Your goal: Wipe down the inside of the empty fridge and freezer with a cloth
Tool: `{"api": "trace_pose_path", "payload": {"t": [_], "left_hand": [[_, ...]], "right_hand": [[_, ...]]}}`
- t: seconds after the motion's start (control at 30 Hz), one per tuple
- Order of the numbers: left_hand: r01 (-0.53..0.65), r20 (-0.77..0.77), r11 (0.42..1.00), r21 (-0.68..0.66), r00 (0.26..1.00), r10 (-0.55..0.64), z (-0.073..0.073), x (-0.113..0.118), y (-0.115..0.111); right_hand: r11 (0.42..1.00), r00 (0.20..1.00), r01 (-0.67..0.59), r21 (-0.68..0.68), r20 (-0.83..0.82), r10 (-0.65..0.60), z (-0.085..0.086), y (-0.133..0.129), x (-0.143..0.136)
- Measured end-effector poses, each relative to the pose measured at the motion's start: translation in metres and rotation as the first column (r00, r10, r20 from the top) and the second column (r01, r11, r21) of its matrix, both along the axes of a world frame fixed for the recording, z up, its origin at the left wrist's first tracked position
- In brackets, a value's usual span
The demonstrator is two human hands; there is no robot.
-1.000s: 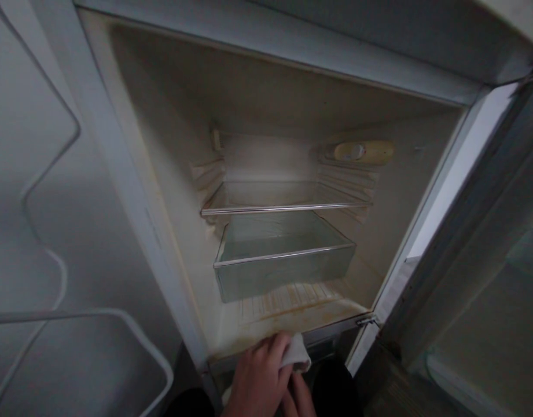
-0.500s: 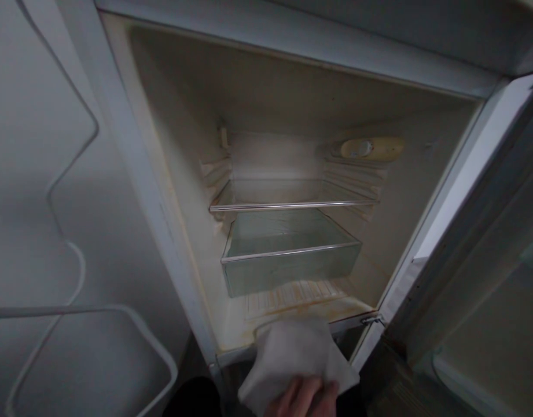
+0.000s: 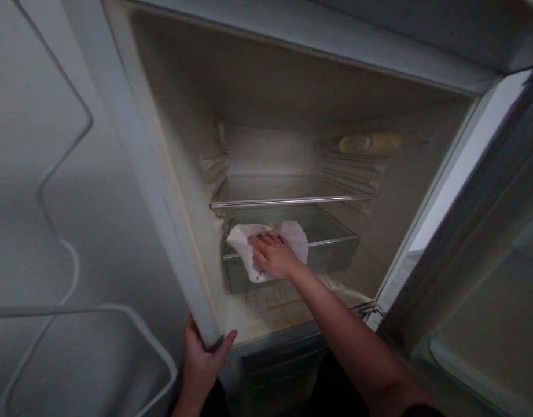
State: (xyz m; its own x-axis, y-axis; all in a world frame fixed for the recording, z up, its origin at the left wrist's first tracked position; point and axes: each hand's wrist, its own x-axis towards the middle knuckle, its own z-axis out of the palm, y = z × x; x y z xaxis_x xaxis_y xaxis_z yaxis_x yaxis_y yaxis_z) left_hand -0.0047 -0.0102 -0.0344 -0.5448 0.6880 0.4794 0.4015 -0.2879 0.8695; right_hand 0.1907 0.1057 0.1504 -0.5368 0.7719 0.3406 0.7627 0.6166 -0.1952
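Note:
My right hand (image 3: 272, 255) reaches into an open fridge and presses a white cloth (image 3: 296, 234) with its fingers. The cloth lies over the left front edge of the lower glass shelf (image 3: 331, 229), partly draped down the front of the greenish see-through drawer (image 3: 331, 260). At the lower left, my left hand (image 3: 203, 353) grips the fridge's left side edge (image 3: 192, 289) near the bottom corner. Its thumb points inward on the front and its other fingers are partly hidden round the side.
An upper glass shelf (image 3: 292, 201) spans the compartment above the cloth. A yellowed lamp and dial housing (image 3: 370, 143) juts from the right wall. The fridge door (image 3: 470, 249) stands open on the right. A white cable (image 3: 131, 315) hangs along the left.
My right hand has moved up and forward from the bottom edge, carrying the cloth to the lower shelf's front. My left hand has come into view at the fridge's side edge.

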Motion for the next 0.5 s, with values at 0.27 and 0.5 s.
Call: {"api": "trace_pose_path", "payload": {"t": [0.27, 0.5], "left_hand": [[-0.037, 0.140, 0.981, -0.190, 0.988, 0.064, -0.002, 0.014, -0.002], [-0.231, 0.051, 0.947, -0.222, 0.967, 0.248, -0.017, 0.017, -0.004]], "right_hand": [[0.979, 0.972, -0.024, -0.201, 0.223, 0.069, 0.019, 0.076, -0.095], [0.981, 0.985, -0.009, -0.193, 0.169, 0.042, 0.017, 0.154, -0.109]]}}
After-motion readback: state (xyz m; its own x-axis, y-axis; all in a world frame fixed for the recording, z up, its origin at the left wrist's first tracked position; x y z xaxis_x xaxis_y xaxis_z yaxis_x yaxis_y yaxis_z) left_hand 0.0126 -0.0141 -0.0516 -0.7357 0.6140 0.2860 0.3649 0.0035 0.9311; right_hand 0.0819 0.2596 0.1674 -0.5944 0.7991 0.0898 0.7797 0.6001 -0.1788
